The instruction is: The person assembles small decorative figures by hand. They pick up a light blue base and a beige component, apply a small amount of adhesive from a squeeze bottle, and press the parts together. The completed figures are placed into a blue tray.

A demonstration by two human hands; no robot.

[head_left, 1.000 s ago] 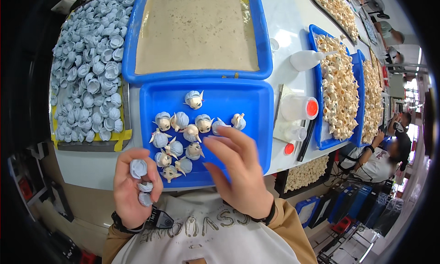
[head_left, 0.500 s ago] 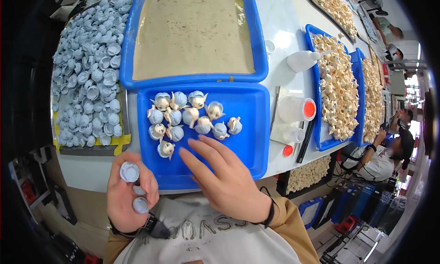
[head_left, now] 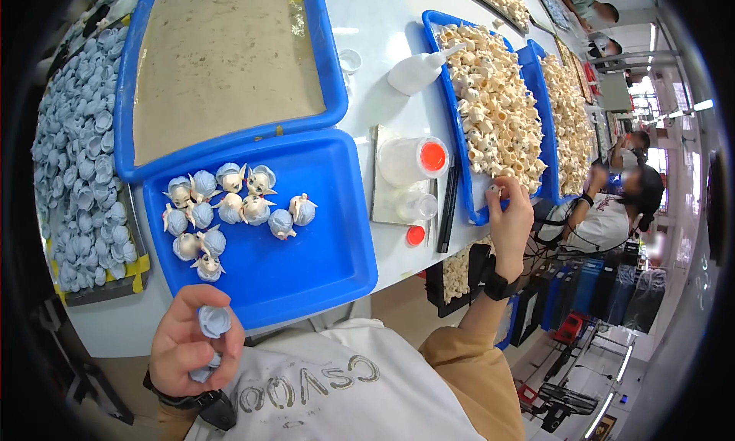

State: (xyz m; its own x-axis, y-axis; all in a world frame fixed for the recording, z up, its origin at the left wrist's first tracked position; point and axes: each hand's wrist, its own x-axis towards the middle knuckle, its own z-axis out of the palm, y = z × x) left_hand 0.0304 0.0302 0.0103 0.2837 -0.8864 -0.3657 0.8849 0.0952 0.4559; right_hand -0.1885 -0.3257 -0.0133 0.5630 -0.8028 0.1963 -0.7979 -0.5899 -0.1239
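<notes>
A white table (head_left: 367, 81) is seen in a busy workroom, with clock places counted from the middle of the view. At 3 o'clock, far back, another person (head_left: 601, 223) in a white top is seen sitting.

At 9 o'clock, a blue tray (head_left: 321, 280) is laid on the table. Little doll heads (head_left: 255, 210) with blue-grey hair and pointy ears are bunched in its upper part. Further out at 9 o'clock, a big pile of blue-grey cups (head_left: 84, 173) is spread. Above the doll heads, at about 11 o'clock, a blue bin (head_left: 329, 66) is filled with something flat and sandy.

At 8 o'clock, the left hand (head_left: 180, 353) is curled, and two small cups are held in it: the top cup (head_left: 214, 321) by the fingertips, the low cup (head_left: 205, 368) nearer the palm.

At 3 o'clock, the right hand (head_left: 511, 223) is held at the near end of a tray (head_left: 475, 215) heaped with cream face pieces (head_left: 498, 112). Its fingers are bent close together, but whether a piece is gripped cannot be told.

At 1 o'clock, a white squeeze bottle (head_left: 413, 73) is stood near a clear jar with a red end (head_left: 413, 159).
</notes>
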